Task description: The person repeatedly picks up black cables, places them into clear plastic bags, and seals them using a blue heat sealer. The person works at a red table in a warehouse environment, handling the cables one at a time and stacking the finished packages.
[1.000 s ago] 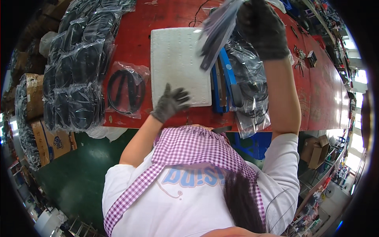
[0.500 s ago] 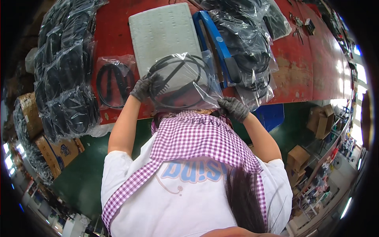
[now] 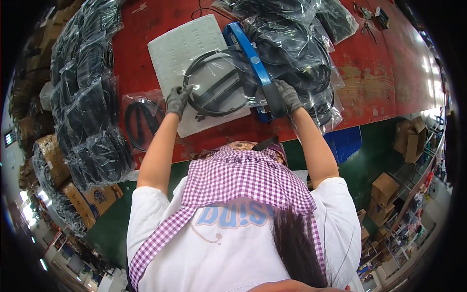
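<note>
A clear plastic bag holding a coiled black cable [image 3: 219, 82] lies on a white foam pad [image 3: 187, 44] on the red table [image 3: 369, 82]. My left hand [image 3: 176, 100], in a grey glove, grips the bag's left edge. My gloved right hand [image 3: 284, 97] is closed on the black handle end of a blue bar-shaped sealer [image 3: 248, 53] that runs along the pad's right side, with the bag's right edge under it.
A heap of bagged black cables [image 3: 90, 97] fills the table's left side. More bagged coils [image 3: 296, 48] pile at the right of the sealer. One bagged cable [image 3: 141, 121] lies near the front edge. Cardboard boxes [image 3: 384, 190] stand on the green floor.
The bagged cable came down from my raised right hand onto the foam pad. My left hand moved to its left edge and my right hand shifted onto the sealer handle.
</note>
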Motion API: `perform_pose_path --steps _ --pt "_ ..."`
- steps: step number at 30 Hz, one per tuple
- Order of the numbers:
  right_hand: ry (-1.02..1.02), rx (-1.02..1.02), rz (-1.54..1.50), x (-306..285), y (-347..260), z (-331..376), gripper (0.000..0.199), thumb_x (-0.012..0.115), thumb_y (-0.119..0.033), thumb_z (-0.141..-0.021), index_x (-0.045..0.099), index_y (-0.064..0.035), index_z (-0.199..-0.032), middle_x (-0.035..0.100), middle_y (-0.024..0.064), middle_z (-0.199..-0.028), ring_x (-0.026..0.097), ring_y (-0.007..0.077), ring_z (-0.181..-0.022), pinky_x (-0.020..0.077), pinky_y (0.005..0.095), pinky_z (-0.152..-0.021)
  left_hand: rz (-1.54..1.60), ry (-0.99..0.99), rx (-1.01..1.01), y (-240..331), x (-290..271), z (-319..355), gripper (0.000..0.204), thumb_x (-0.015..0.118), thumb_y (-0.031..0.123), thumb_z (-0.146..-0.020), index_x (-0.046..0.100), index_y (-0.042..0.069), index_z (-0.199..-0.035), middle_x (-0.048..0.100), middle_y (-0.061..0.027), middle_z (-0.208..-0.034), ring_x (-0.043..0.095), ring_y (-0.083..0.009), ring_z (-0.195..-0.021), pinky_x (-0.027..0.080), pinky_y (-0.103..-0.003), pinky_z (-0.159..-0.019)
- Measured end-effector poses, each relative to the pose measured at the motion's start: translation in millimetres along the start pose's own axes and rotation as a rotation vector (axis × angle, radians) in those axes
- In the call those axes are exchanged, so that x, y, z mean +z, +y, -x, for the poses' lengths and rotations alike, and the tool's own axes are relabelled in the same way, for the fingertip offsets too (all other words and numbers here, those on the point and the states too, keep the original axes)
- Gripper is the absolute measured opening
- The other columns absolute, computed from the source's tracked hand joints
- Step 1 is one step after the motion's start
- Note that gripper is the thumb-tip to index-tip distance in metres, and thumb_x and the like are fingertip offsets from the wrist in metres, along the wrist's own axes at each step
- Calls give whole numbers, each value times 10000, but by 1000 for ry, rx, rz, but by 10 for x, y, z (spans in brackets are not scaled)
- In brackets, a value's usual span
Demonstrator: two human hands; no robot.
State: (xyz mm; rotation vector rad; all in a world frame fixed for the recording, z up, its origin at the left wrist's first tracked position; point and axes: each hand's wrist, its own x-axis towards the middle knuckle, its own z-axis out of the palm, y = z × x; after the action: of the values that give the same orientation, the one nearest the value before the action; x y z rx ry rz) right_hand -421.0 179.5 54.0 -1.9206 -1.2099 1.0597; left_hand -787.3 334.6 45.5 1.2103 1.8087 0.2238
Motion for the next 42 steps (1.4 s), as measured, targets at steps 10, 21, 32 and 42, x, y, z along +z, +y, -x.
perform_pose_path --steps 10,21,32,42 --pt "-193 332 -853 466 -716 -96 119 508 -159 -831 564 -61 -871 567 73 -721 563 180 -584 472 286 -521 632 -175 -456 -121 271 818 303 595 296 -821 517 83 -1022 594 -68 -913 583 -201 -834 491 -373 -635" --pt "177 186 166 483 -32 -425 320 449 -344 -834 581 -59 -893 617 159 -882 592 338 -827 465 416 -710 1075 -314 -397 -4 413 727 235 579 217 -842 553 52 -1008 601 -97 -918 584 -253 -842 509 -431 -756" --pt "218 -45 -14 -285 -1266 282 459 576 -350 -783 496 -48 -1120 566 180 -1030 549 346 -948 435 410 -814 1163 -183 -380 -106 333 759 157 522 146 -865 524 57 -995 582 -85 -872 576 -217 -781 519 -414 -689" --pt "338 -456 625 465 -577 584 601 586 -193 -716 382 -21 -1255 439 190 -1235 474 348 -1061 373 441 -898 1161 -217 -336 -245 329 714 158 575 149 -833 535 71 -964 578 -84 -852 574 -228 -761 516 -433 -663"
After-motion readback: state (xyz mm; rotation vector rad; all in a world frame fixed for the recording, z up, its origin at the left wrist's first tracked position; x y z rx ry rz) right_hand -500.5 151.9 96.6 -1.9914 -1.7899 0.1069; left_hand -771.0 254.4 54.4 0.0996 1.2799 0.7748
